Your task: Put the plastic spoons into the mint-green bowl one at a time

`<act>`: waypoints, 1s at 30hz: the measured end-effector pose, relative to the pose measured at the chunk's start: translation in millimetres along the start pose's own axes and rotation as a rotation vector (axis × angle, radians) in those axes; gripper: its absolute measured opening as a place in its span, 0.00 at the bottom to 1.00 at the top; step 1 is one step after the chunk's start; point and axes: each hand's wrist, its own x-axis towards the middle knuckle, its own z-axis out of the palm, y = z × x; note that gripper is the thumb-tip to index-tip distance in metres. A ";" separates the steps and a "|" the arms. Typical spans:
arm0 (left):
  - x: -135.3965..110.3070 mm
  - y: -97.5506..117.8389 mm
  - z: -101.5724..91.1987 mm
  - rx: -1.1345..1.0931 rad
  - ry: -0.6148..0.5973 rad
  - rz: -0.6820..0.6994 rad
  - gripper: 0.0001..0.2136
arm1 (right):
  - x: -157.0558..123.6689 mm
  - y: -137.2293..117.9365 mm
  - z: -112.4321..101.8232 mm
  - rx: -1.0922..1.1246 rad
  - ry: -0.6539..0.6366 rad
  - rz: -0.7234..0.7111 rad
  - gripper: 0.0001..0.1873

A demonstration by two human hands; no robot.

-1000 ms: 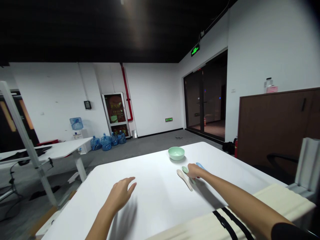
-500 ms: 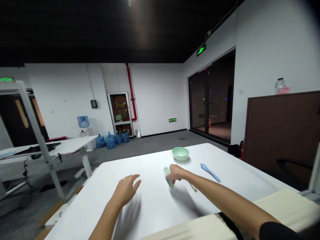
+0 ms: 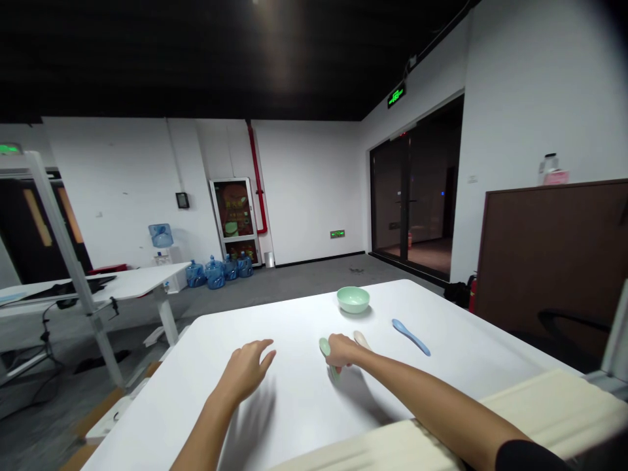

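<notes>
My right hand (image 3: 340, 350) is closed around the middle of a pale green spoon (image 3: 324, 346), which lies at or just over the white table (image 3: 294, 405); whether it touches is unclear. Beyond my right wrist shows the bowl of a beige spoon (image 3: 361, 339), its handle hidden under my forearm. Farther right lies a blue spoon (image 3: 411, 337), slanting toward me. Behind these stands a light green bowl (image 3: 353, 300), with nothing visible inside. My left hand (image 3: 249, 367) hovers over the left part of the table, thumb and fingers apart, holding nothing.
Cream cloth (image 3: 549, 409) lies along the table's near edge, under my right forearm. On the left stand a second white table (image 3: 147, 278) and a metal post (image 3: 63, 242). Blue water bottles (image 3: 214, 273) stand on the floor beyond. A brown cabinet (image 3: 554, 255) is at right.
My right hand has moved slightly toward me with the green spoon. The beige spoon's bowl now shows past my wrist, where before only its handle end showed. My left hand has hardly moved.
</notes>
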 end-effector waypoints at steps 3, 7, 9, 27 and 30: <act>0.4 -0.6 -0.4 0.005 0.003 0.003 0.24 | -3.7 -1.4 -0.5 0.000 -0.008 -0.002 0.08; 0.7 -1.3 -0.4 0.019 0.000 0.000 0.24 | -4.3 -0.3 2.2 -0.015 -0.009 -0.017 0.07; 0.8 -1.8 0.3 0.025 0.001 -0.001 0.23 | -3.2 0.4 3.1 -0.019 0.017 -0.013 0.08; 2.5 -5.2 4.1 0.062 0.012 0.007 0.23 | -51.8 106.5 -107.4 -0.027 0.545 -0.025 0.32; 4.6 -7.2 6.2 0.070 0.021 0.010 0.22 | -57.9 139.3 -93.8 -0.017 0.504 -0.118 0.35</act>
